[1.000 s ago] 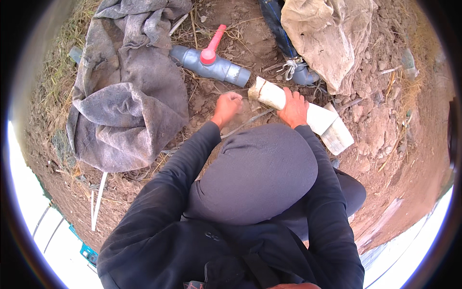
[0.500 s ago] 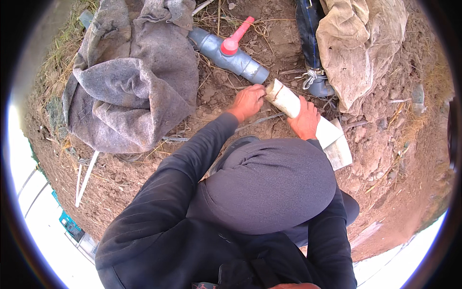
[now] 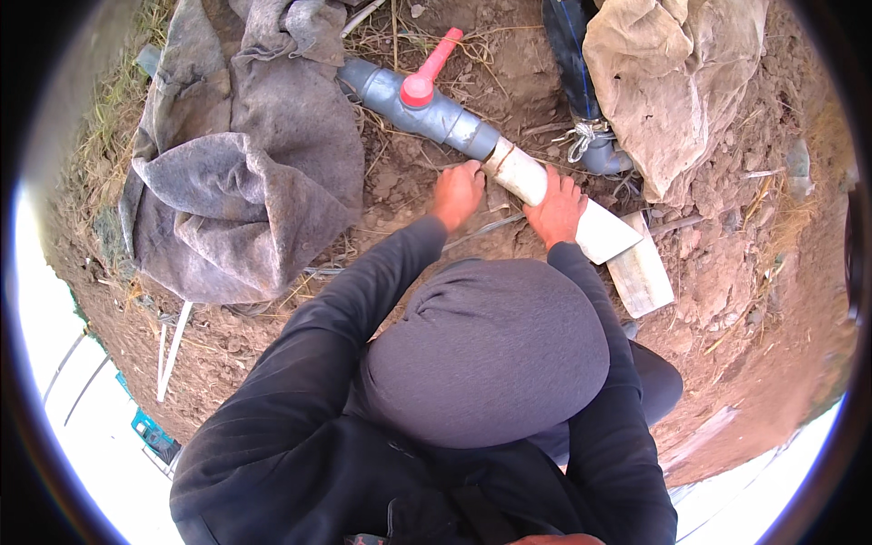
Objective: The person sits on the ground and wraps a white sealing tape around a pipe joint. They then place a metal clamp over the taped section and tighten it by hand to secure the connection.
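Note:
A white plastic pipe (image 3: 595,229) slants over the soil, its upper end against the mouth of a grey pipe valve (image 3: 445,121) with a red lever handle (image 3: 437,62). How deep the pipe sits in the valve is not clear. My right hand (image 3: 556,211) is wrapped over the pipe's middle and grips it. My left hand (image 3: 458,194) is close to the joint on the near side, fingers curled in; whatever they may hold is hidden. Under the pipe's lower, slanted end lies a flat off-white piece (image 3: 641,277).
Grey felt-like cloth (image 3: 263,182) is heaped at the left. To the right, a black hose (image 3: 574,68) tied with string joins a grey elbow (image 3: 605,156), beside a tan cloth (image 3: 668,86). A thin white stick (image 3: 174,352) stands at lower left.
My right hand has brought the white pipe up and left, so its end now meets the valve. My left hand has drawn slightly away from the pipe end.

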A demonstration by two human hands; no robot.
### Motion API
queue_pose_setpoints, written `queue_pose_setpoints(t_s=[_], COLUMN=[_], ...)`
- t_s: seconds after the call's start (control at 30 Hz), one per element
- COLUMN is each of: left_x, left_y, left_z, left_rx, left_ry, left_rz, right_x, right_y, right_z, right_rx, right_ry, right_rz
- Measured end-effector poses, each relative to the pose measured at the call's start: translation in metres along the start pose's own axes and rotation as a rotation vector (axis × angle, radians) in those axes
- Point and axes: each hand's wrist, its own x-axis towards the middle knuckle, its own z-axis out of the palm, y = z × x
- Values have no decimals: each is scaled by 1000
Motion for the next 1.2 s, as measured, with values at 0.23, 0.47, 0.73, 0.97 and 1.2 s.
queue_pose_setpoints(t_s=[0.23,0.47,0.73,0.97,1.2], left_x=[4,8,15,11,5], left_y=[6,-3,-16,-16,-3], left_z=[4,6,20,27,13], left_rx=[88,-63,-135,-449,-496], left_ry=[23,22,12,-27,36], left_rz=[4,-94,-207,-266,-6], right_x=[6,21,21,20,9], right_y=[7,2,-1,2,16], right_z=[0,-12,-1,5,-24], right_rx=[32,-14,-51,-33,87], right_ry=[30,-81,-127,-92,-76], right_rz=[-12,-15,-10,-27,-95])
